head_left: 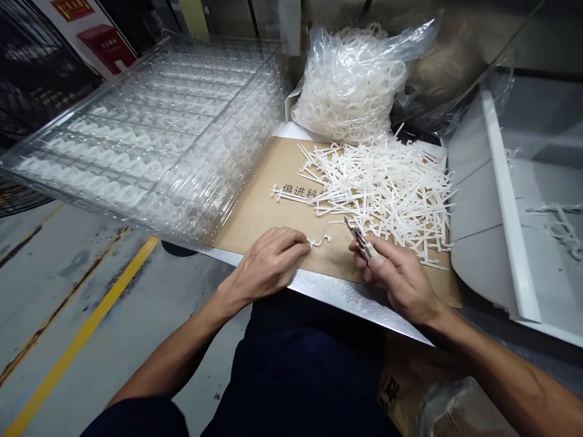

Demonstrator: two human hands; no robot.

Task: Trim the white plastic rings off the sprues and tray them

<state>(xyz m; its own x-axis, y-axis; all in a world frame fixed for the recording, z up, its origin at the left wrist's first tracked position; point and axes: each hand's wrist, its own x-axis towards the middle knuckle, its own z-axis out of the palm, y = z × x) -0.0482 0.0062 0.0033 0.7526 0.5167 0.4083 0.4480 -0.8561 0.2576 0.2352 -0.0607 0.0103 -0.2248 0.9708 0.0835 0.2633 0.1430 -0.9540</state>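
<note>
Between the fingertips of my left hand is a small white plastic piece, its curved end sticking out to the right. My right hand is wrapped round a pair of nippers, whose metal jaws point up and to the left, apart from the piece. Just beyond the nippers spreads a heap of thin white plastic sticks with hooked ends. The heap lies on a sheet of brown cardboard with printed characters. A few sticks lie loose at its left side.
Stacked clear trays filled with white parts stand on the left. Behind the heap sits a clear bag of white rings. A white bin with some white pieces inside is at right. The metal table edge runs close to my body.
</note>
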